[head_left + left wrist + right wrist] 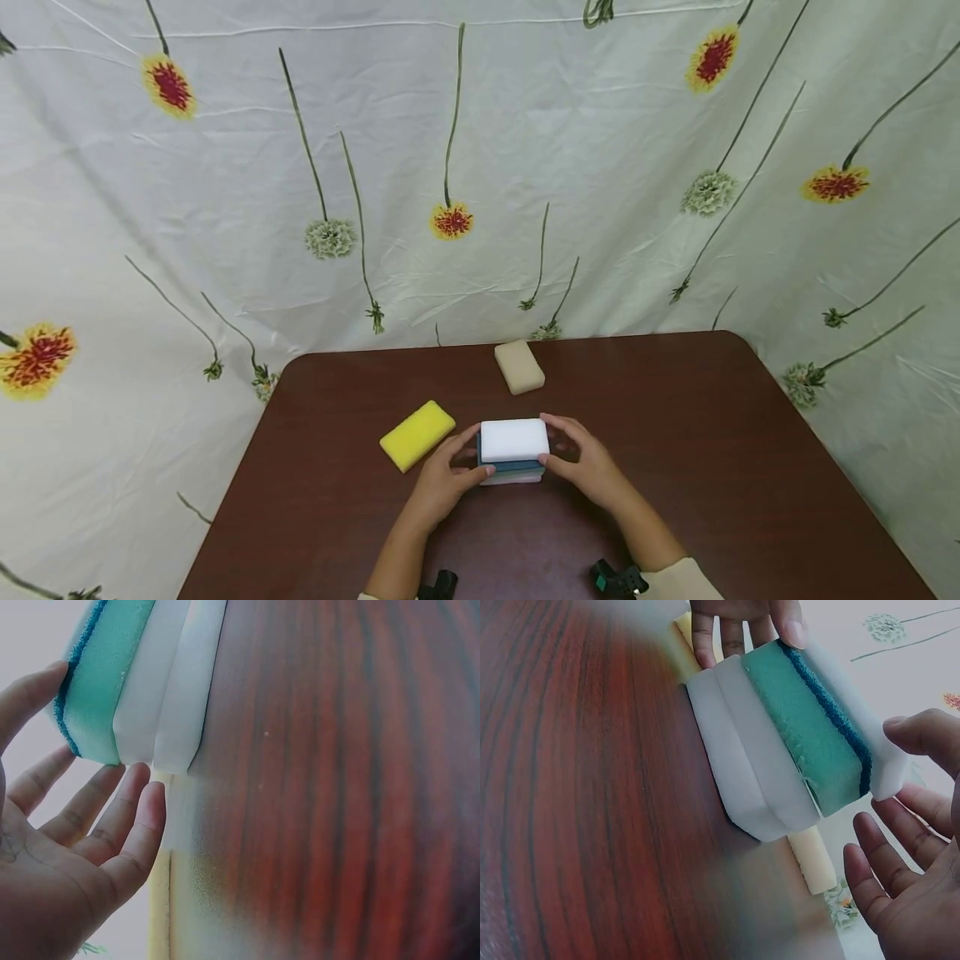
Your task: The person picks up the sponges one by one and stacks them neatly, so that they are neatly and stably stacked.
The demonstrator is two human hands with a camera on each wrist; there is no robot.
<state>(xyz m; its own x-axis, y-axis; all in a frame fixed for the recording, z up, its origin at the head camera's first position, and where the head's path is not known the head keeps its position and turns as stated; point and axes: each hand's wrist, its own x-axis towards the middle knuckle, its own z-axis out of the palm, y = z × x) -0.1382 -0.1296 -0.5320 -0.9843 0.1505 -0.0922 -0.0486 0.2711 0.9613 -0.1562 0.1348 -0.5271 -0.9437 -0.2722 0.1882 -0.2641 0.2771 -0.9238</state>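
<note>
A stack of sponges stands before me on the table. On top lies a white sponge [514,439]; under it is a green sponge [806,727] with a dark blue scouring layer facing up. Two more white sponges [154,690] form the bottom of the stack. My left hand [441,479] holds the green sponge at its left end, thumb at the front and index finger toward the back corner. At the other end, my right hand [592,467] pinches the top white sponge between thumb and index finger, its other fingers spread beside the stack.
A yellow sponge [417,436] lies slanted just left of the stack. Farther back, near the table's rear edge, is a beige sponge [520,367]. The brown table [675,417] meets a flowered white cloth [390,167] behind it.
</note>
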